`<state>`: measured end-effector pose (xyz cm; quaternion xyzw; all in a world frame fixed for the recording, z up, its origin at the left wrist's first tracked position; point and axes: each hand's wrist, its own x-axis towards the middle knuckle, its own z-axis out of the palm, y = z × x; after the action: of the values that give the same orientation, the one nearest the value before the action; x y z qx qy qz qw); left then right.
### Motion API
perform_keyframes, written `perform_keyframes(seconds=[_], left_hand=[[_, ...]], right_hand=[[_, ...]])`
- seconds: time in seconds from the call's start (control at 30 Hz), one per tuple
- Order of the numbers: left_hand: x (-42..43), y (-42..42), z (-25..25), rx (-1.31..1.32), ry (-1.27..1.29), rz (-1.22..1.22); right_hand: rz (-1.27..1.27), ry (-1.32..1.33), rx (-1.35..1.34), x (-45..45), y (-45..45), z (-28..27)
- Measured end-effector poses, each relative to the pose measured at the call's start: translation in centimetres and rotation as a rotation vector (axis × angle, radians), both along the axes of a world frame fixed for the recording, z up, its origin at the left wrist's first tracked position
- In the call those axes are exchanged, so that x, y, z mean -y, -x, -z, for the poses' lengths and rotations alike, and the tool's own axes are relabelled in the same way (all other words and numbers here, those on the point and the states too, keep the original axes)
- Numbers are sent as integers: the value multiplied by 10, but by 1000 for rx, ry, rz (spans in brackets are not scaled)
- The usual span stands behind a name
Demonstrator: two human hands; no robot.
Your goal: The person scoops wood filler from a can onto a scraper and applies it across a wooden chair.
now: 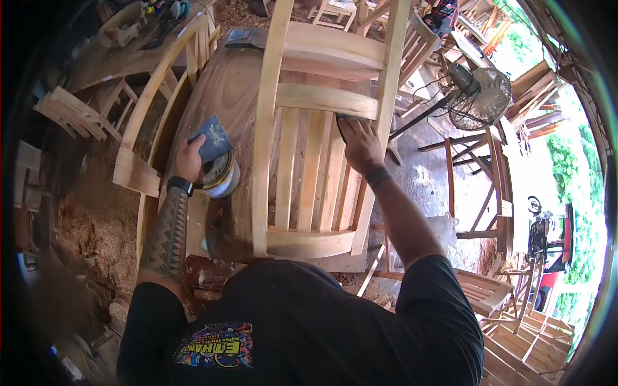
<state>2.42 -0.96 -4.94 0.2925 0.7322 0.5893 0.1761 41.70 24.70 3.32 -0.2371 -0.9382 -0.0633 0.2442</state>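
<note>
A pale wooden chair frame [306, 241] with a slatted back lies on a brown wooden board [238, 96]. My right hand [362, 145] presses down near the top of the rightmost slats, just under a curved crosspiece [328, 100]. Beneath its fingers shows the edge of a dark, flat piece [342, 128] that looks like sandpaper. On the left, my left hand [190, 157] grips a blue-grey sheet of sandpaper [215, 137] between thumb and fingers. That sheet is over an open tin [225, 183], whose contents are mostly hidden. A dark watch sits on my left wrist.
Another wooden chair with curved arms [138, 138] stands at the left. A pedestal fan [479, 96] is at the right, with wooden frames [496, 186] behind it. A dark sheet [244, 38] lies at the board's far end. Sawdust [96, 225] covers the floor.
</note>
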Motion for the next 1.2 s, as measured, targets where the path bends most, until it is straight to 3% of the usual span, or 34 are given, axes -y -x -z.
perform_keyframes(seconds=[0.07,0.17,0.27,0.37,0.5,0.57,0.73,0.83,1.0,1.1,1.17,1.2], left_hand=[[-1,2,5,188,-77,14],[2,-14,-21,106,-6,-5],[-2,6,4,199,-59,41],[0,1,-1,190,-58,37],[-2,2,-3,228,-57,52],[1,-14,-27,154,-4,49],[3,-6,-23,189,19,80],[1,-4,-15,206,-48,80],[-1,-4,-15,290,-89,95],[3,19,15,115,-53,96],[5,14,14,81,-37,91],[1,-4,-14,130,-34,73]], right_hand=[[-14,40,-73,3,-4,11],[-70,119,18,14,-17,2],[-55,332,105,8,-28,-21],[-16,189,-43,-9,-15,-30],[48,107,9,-14,3,-25],[20,129,6,-16,2,-20],[-77,382,15,-24,-2,-30],[-46,376,73,-26,0,-36],[-217,320,-15,-18,-20,3],[-85,386,63,33,-34,7],[-54,389,66,60,-50,25],[-76,379,67,73,-57,33]])
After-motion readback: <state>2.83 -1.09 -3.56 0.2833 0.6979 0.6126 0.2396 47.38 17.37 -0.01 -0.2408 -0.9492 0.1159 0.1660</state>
